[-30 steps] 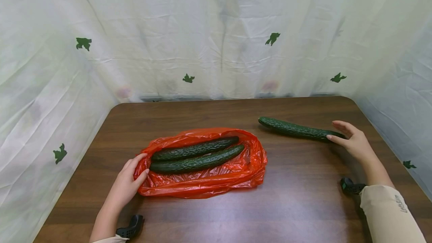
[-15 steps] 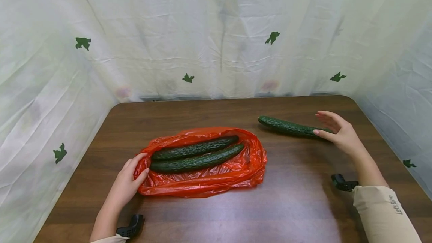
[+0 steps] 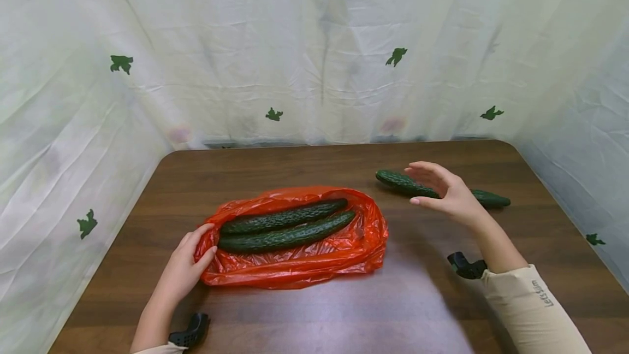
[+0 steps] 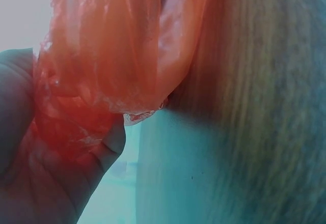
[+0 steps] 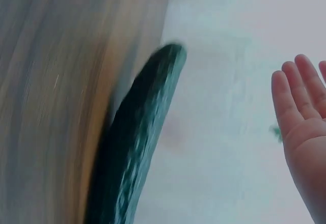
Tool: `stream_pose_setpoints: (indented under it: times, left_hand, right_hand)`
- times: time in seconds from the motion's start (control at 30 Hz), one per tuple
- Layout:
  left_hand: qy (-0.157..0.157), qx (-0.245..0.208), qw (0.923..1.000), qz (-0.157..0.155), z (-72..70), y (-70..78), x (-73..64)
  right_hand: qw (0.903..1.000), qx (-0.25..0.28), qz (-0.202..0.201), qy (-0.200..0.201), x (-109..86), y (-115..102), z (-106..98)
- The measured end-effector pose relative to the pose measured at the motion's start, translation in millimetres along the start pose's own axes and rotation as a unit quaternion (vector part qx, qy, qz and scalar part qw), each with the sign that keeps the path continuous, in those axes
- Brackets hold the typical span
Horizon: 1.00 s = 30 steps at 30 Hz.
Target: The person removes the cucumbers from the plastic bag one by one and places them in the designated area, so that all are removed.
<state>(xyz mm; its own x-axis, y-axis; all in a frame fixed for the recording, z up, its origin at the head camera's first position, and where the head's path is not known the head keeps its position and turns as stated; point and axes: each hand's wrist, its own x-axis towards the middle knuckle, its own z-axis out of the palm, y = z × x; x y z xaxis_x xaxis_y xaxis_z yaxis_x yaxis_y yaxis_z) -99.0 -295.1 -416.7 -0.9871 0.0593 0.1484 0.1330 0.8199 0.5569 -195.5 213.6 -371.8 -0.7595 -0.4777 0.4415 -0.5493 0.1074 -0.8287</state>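
A red plastic bag [image 3: 304,273] lies spread wide on the table, its mouth facing up. Inside it two dark green cucumbers [image 3: 290,238] rest side by side. My left hand [image 3: 183,266] grips the bag's left end, thumb inside the rim; the left wrist view shows the thin red film [image 4: 117,46] between thumb and fingers. A third cucumber [image 3: 493,199] lies on the table to the right of the bag. Over its middle hovers my right hand [image 3: 454,195], fingers and thumb spread apart, holding nothing. In the right wrist view a gap separates that hand from the cucumber [image 5: 137,132].
The brown wooden table [image 3: 344,316] has rounded far corners. White curtains [image 3: 314,70] with green leaf prints hang behind it and at both sides. Each wrist carries a small black device [image 3: 467,266].
My right hand has moved left along the loose cucumber, from its right end to above its middle, uncovering that end. The left hand and the bag have stayed put.
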Motion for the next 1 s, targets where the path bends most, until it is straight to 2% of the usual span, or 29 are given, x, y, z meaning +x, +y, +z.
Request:
stream_pose_setpoints:
  times: [0.1, 0.33, 0.53, 0.8, 1.0]
  left_hand:
    - [0.001, 0.001, 1.0, -0.001, -0.7, 0.0, -0.8]
    - [-0.001, 0.001, 1.0, -0.003, -2.2, 1.1, -1.6]
    - [0.002, 0.0, 1.0, 0.006, -0.3, -0.9, -0.3]
    - [0.0, -0.001, 1.0, 0.001, -0.1, -1.3, -1.1]
    - [0.005, -0.002, 1.0, 0.004, 0.1, -1.4, -0.5]
  right_hand:
    - [0.9996, 0.011, -0.01, -0.024, 8.9, -2, 16]
    - [0.9955, 0.006, 0.043, -0.084, 27.9, -17, 56]
    - [0.9898, 0.028, 0.047, -0.131, 39.0, -29, 83]
    - [0.9857, -0.01, 0.056, -0.159, 41.1, 16, 103]
    - [0.9834, -0.034, 0.063, -0.166, 42.4, 30, 109]
